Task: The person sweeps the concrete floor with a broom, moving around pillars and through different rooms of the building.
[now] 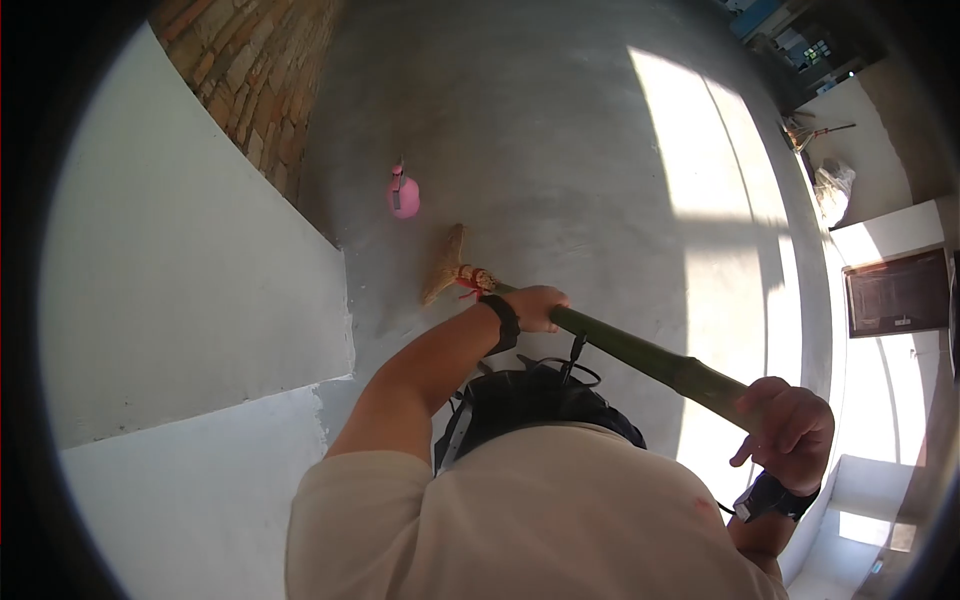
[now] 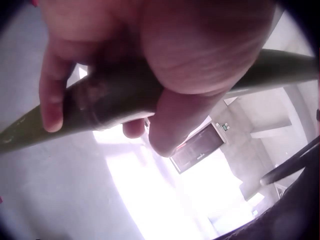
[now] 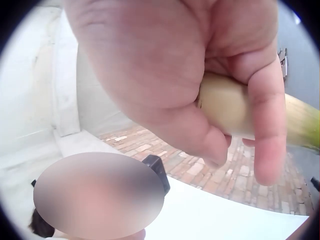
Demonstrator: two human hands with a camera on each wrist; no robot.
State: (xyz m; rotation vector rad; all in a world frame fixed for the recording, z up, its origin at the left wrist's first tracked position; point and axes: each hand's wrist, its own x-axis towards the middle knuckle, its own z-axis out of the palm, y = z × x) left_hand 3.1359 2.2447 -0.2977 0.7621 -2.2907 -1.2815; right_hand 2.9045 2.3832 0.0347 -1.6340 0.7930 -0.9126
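Note:
My left hand (image 1: pixel 535 305) grips a long green bamboo broom handle (image 1: pixel 640 355) low down, near the straw broom head (image 1: pixel 445 265) that rests on the grey concrete floor (image 1: pixel 540 130). My right hand (image 1: pixel 790 425) grips the same handle at its upper end, close to my body. In the left wrist view, the fingers of the left hand (image 2: pixel 200 50) curl round the dark green handle (image 2: pixel 30 130). The right wrist view shows the right hand (image 3: pixel 165 65) wrapped round a paler stretch of the handle (image 3: pixel 295 120). A pink container (image 1: pixel 403 195) stands on the floor just beyond the broom head.
A white wall (image 1: pixel 180 270) runs along the left, with a brick wall (image 1: pixel 250 70) behind it. Sunlight falls in a bright band (image 1: pixel 700 150) across the floor. A dark door (image 1: pixel 897 292) is at the right, with a bag (image 1: pixel 833 185) and another broom further back.

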